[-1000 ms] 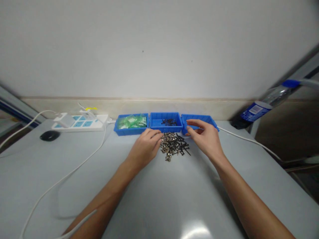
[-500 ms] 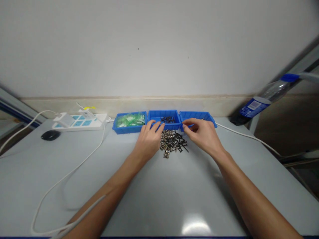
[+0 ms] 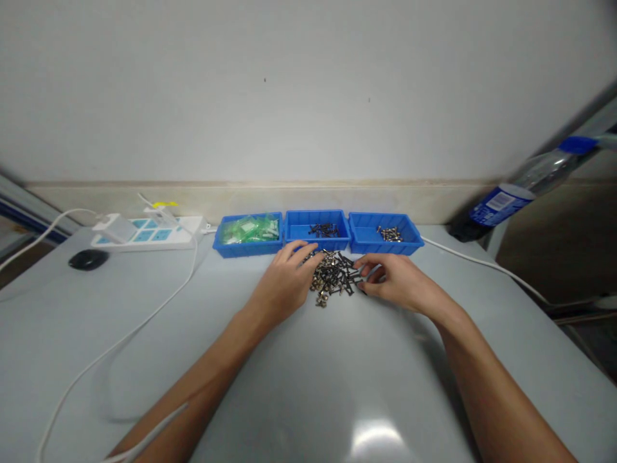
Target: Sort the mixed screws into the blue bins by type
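A mixed pile of dark and silvery screws (image 3: 333, 278) lies on the table in front of the middle bin. At its left edge rests my left hand (image 3: 289, 280), with its fingers apart and curved over the screws. My right hand (image 3: 398, 280) is at the pile's right side, thumb and fingertips parted beside the dark screws. The middle blue bin (image 3: 299, 231) holds dark screws (image 3: 325, 229), and the right blue bin (image 3: 364, 233) holds silvery screws (image 3: 390, 234). In the left blue bin (image 3: 247, 249) are green-tinted plastic packets (image 3: 250, 229).
A white power strip (image 3: 154, 235) with plugs and a black mouse (image 3: 89, 259) are on the left. One white cable (image 3: 144, 325) runs across the table to my left forearm. A bottle with a blue cap (image 3: 504, 202) leans at the right. Behind the bins stands the wall (image 3: 308, 116).
My right hand has come down from the right bin to the pile, uncovering the silvery screws there. My left hand has shifted slightly toward me. The view has moved a little.
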A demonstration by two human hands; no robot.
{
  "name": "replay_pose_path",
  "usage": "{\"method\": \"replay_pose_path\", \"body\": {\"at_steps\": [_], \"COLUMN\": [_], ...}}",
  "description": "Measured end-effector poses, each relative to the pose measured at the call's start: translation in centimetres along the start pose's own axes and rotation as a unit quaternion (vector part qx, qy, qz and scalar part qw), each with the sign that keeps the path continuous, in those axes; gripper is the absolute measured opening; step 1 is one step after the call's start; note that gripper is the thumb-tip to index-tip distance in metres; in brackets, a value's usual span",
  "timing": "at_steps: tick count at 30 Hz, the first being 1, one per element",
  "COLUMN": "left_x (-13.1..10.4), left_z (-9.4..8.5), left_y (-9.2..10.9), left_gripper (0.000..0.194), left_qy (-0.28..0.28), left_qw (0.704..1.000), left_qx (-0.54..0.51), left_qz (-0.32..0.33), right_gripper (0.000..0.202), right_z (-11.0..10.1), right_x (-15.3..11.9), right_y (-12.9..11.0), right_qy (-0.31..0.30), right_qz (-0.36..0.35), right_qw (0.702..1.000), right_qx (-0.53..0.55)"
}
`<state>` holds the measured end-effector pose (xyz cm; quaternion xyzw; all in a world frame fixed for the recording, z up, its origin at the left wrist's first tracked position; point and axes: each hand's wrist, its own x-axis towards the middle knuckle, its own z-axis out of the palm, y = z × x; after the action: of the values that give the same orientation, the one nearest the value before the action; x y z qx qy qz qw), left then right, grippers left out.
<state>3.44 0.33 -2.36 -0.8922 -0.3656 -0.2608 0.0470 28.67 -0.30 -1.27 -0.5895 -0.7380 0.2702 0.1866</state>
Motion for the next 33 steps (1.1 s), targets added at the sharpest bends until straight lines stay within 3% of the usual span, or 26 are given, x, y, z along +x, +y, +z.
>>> {"method": "replay_pose_path", "body": {"at_steps": [5,9,14,20,24,33], "left_x": [-0.6,-0.9,-1.1,-1.1,-1.2,-1.4], "left_z": [-0.2,-0.6,-0.9,-1.3,-1.5,-1.8], "left_y": [0.3,0.0,-0.9,-1.1,-1.3,-2.4], "left_gripper": [0.017,0.013,0.016,0.017,0.017,0.012], "left_qy": [-0.049,-0.091,-0.096,-0.125,-0.124,-0.128], "left_qw": [0.992,0.983,0.982,0.976,0.978,0.986], "left_qx": [-0.115,-0.156,-0.163,-0.181,-0.169,-0.106], "left_qz": [0.019,0.011,-0.001,0.006,-0.003,-0.015], "right_gripper": [0.024,0.024,0.018,0.017,0.02,0.018], "right_z": [1.0,0.7,0.3,1.8,2.7,3.1], "right_x": [0.5,0.2,-0.2,-0.7,-1.0,-0.9], "right_y": [0.1,-0.4,-1.2,-2.8,-3.8,-3.7], "right_qy": [0.026,0.049,0.071,0.011,0.024,0.072], "right_qz": [-0.022,-0.02,-0.047,-0.134,-0.176,-0.172], "right_qw": [0.998,0.997,0.993,0.984,0.981,0.977], "right_qx": [0.058,0.064,0.084,0.116,0.083,0.1]}}
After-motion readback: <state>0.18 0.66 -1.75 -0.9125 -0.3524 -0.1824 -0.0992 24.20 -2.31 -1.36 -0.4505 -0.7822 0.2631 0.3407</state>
